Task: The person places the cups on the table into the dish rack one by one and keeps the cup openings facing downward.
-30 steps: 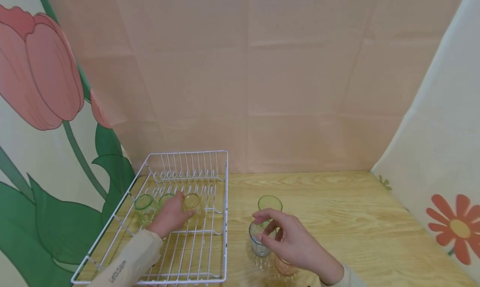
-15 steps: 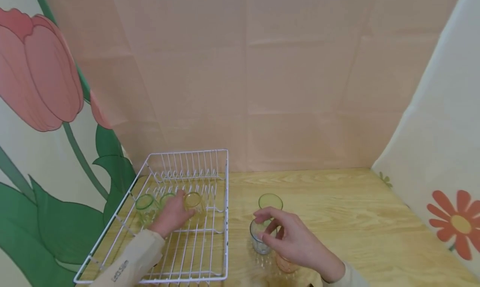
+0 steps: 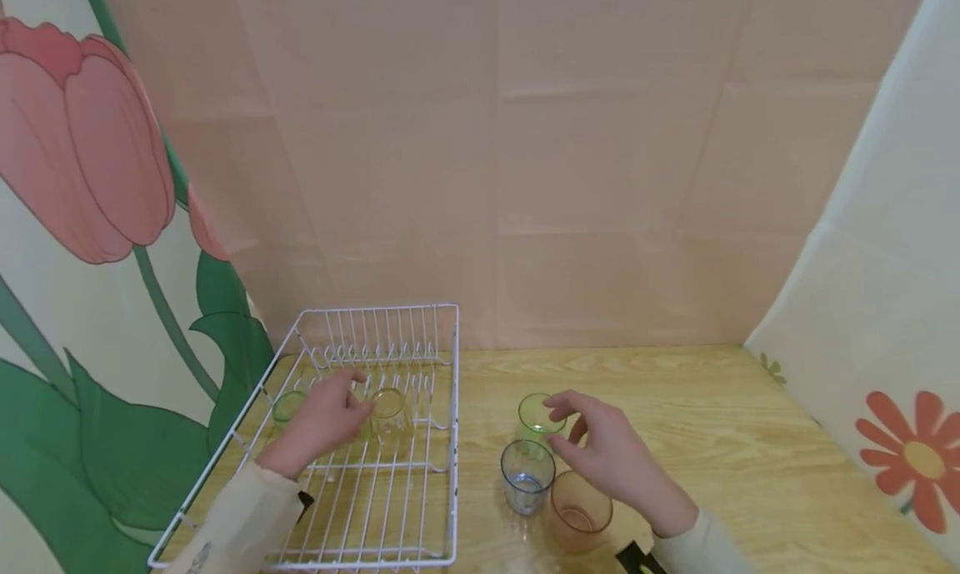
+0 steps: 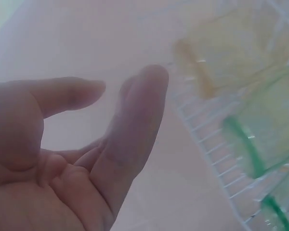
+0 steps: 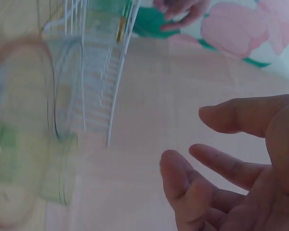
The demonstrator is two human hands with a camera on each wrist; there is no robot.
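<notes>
Got the left hand (image 3: 321, 414) over the white wire dish rack (image 3: 455, 441), lower left of the frame. Fingers loosely curved, clear gap to the thumb, nothing held. Right beside the yellow-tinted glass tumbler (image 3: 391, 421); can't rule out a touch in the head view, though apart in the left wrist view.

Got the right hand (image 3: 611, 449) right of centre, in much the same loose curve, thumb well off the fingertips, nothing gripped. Close to the rim of the lime-green glass tumbler (image 3: 536, 418) on the wood-grain tabletop (image 3: 720, 441); can't judge contact. Just below that in the frame, see a clear bluish glass tumbler (image 3: 528, 481) and, to its right, an orange-pink glass tumbler (image 3: 581, 507).

In the rack, a row: green-rimmed glass tumbler (image 3: 288, 406) at left, second green-rimmed tumbler (image 4: 267, 132) in the middle, yellow at right. Probably lined up for steady support and less wasted room. Maybe mouth-down for draining, not sure. Table trio mouth-up and bunched, likely for easy reach.

Can't see much of the middle rack tumbler in the head view: blocked by the left hand. Cut off at lower right in the left wrist view: the left-end tumbler. Pretty blurry at left in the right wrist view, with overlapping glass.
</notes>
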